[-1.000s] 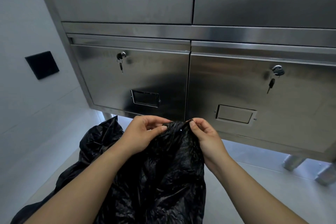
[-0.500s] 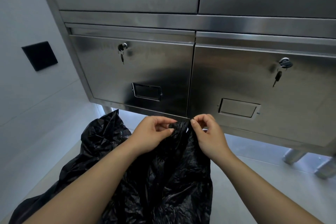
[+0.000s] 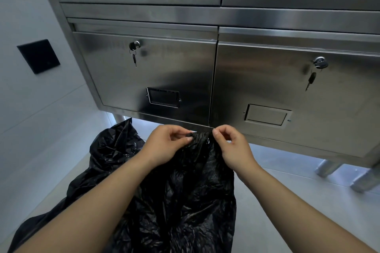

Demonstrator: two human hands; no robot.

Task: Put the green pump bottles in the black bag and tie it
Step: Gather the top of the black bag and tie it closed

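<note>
We see the left hand (image 3: 164, 146) and right hand (image 3: 232, 146) each pinching the gathered mouth of the black bag (image 3: 185, 191), which stands on the floor before the steel cabinet (image 3: 164, 72); no bottles show. For a firm knot, we would keep both ends taut.

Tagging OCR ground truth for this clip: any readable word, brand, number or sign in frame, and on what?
No readable text anywhere.
Left label holder on the steel cabinet: dark, nothing legible.
Right label holder: blank.
Black wall plate: no marking visible.
Black bag, pinched by left hand and right hand: no print visible.
</note>
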